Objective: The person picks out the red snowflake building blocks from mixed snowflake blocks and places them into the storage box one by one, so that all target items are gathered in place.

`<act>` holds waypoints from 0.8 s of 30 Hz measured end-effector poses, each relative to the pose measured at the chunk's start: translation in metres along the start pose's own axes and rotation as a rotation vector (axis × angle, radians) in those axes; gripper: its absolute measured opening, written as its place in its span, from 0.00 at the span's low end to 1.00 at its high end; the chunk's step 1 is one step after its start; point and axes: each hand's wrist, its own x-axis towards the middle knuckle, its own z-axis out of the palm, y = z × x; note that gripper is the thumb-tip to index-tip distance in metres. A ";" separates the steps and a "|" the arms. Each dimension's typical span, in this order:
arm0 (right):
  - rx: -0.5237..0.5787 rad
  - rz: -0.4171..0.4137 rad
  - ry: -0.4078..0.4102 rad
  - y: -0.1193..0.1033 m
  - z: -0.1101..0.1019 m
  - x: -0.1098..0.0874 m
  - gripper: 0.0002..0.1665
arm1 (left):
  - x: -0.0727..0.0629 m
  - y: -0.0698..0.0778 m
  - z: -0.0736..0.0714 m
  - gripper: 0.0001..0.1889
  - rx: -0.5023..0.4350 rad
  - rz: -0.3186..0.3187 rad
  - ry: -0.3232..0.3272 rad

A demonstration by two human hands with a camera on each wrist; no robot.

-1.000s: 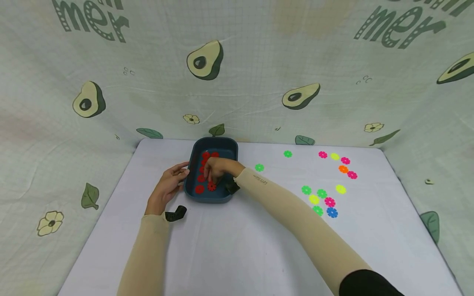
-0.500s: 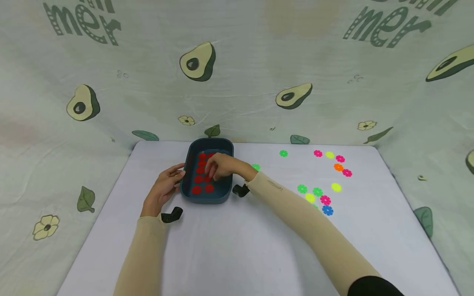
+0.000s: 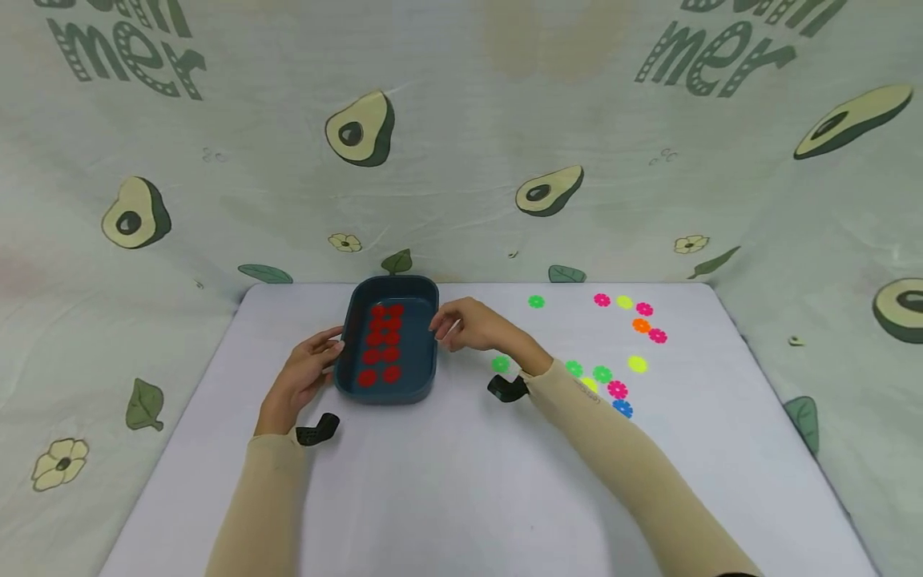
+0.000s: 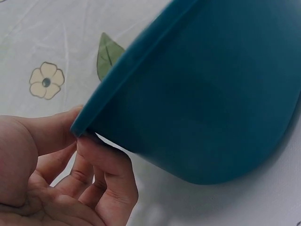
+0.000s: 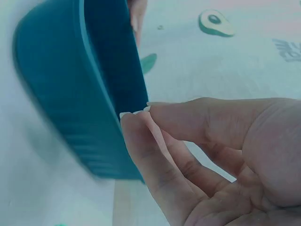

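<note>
A dark blue-green rectangular tray (image 3: 417, 357) stands at the back left of the white table. On its floor lie several red flower-shaped discs (image 3: 392, 355), in two columns. My left hand (image 3: 299, 375) pinches the tray's left rim between thumb and index finger, as the left wrist view shows on the tray wall (image 4: 202, 103). Just at the right rim is my right hand (image 3: 477, 327), its fingers loosely bent and nothing visible between them. In the right wrist view, the fingertips (image 5: 134, 123) overlap the rim; whether they touch it I cannot tell.
Right of the tray, green (image 3: 537, 302), pink (image 3: 657, 336), yellow (image 3: 638, 364), orange (image 3: 641, 325) and blue discs (image 3: 622, 409) lie scattered on the table (image 3: 433, 497). My right forearm (image 3: 620, 449) partly covers some. A patterned cloth (image 3: 447, 144) hangs behind.
My right hand has lifted away from the red discs and moved right, out over the tray's right rim. The left hand stays at the left rim. The head view has shifted slightly.
</note>
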 end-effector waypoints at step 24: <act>0.208 0.122 0.330 0.068 -0.053 -0.116 0.22 | 0.000 0.002 -0.001 0.32 0.038 -0.005 -0.020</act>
